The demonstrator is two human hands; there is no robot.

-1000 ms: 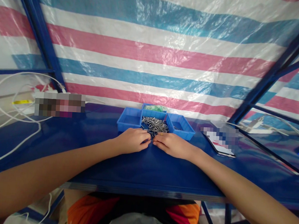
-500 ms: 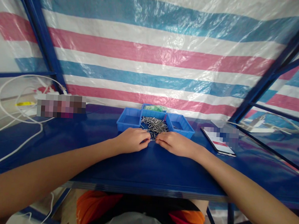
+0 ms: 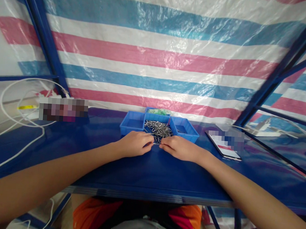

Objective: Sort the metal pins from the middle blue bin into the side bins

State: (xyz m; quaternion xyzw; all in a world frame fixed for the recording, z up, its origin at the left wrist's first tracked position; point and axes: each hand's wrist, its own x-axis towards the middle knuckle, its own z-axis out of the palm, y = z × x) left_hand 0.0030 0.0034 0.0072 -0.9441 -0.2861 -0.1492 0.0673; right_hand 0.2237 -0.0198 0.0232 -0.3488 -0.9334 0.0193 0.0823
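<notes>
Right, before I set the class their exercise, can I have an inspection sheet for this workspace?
Surface: blue table, shiny.
Job's things: metal pins, heaped at the middle of the blue trays; thin piece between the hands; green plastic behind.
Clutter: phone lying on the right; blurred items on the left.
Hands: left and right both pinched at the thin piece.
Cables: white cable looping at left; more at right by a white power strip.
Surroundings: striped sheet, blue frame.
</notes>
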